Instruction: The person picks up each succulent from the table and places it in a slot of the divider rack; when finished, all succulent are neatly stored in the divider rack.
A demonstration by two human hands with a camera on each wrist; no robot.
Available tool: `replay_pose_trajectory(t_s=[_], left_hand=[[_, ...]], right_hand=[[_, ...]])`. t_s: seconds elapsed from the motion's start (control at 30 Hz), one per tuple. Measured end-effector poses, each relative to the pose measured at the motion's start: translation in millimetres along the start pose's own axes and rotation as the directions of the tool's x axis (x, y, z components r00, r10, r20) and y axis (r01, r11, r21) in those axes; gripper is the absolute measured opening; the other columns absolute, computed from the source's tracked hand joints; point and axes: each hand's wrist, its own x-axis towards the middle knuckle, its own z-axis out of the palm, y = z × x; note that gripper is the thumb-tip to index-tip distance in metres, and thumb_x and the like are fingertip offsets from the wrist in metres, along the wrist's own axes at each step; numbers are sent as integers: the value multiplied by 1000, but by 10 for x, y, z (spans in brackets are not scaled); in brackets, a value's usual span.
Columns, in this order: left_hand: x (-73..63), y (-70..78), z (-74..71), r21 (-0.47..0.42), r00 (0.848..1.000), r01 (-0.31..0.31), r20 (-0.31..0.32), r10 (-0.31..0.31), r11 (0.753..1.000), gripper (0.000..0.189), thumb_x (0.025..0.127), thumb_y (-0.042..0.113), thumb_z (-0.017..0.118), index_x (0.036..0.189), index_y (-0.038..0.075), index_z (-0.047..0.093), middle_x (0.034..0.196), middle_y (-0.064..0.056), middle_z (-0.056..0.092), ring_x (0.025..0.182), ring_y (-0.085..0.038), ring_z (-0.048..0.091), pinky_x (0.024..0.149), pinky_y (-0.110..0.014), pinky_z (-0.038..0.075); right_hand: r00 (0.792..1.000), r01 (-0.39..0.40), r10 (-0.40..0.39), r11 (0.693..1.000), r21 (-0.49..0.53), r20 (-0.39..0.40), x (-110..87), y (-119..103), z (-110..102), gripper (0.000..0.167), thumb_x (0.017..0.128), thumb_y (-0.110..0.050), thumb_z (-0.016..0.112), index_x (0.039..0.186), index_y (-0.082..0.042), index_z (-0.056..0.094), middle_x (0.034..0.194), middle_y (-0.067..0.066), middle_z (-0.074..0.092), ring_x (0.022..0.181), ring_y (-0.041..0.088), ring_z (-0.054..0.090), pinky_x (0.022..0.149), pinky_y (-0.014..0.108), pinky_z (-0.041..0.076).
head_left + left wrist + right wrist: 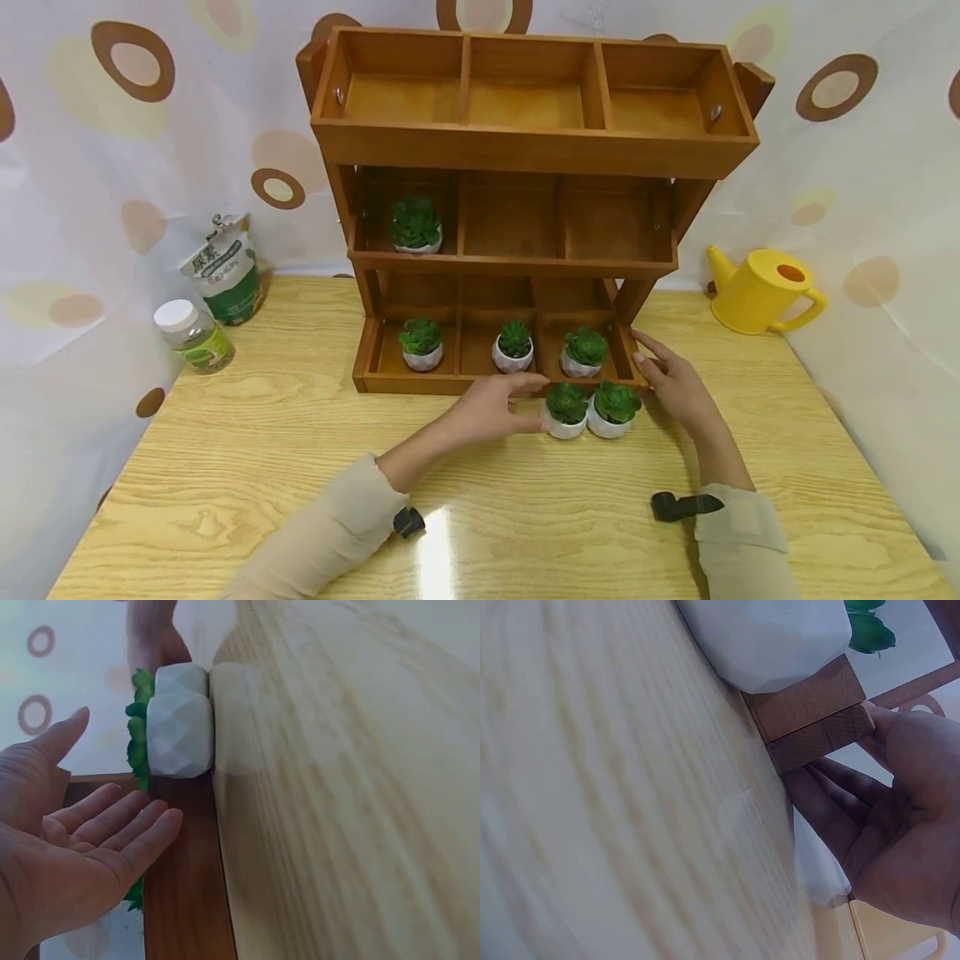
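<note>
Rightward, watering can; succulents before rack; left hand spread; right hand uncurled against rack.

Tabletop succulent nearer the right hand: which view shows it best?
Head view: its leaves and white pot are both in frame. Left wrist has that pot partly hidden behind the neighbouring pot. Right wrist shows it close up, but cut off at the top edge, with few leaves.
</note>
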Motion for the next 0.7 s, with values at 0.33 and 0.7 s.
replay_pose_trajectory(t_s=[0.33,0.7], left_hand=[[96,6,129,55,999,16,29,-18,998,68,90,36,78,149,15,52,147,-3,59,133,-20,58,109,-36,48],[191,-29,182,124,999,26,32,-30,992,70,86,41,81,145,14,56,139,-2,65,127,-18,62,107,-31,49]], right_hand=[[1000,8,-8,1000,0,-1,8,16,7,62,106,-55,37,163,-33,21,148,25,53,124,36,60,84,22,52],[1000,5,-5,1000,5,3,3,13,11,63,106,-55,37,163,-33,22,147,25,54,123,36,60,84,23,53]])
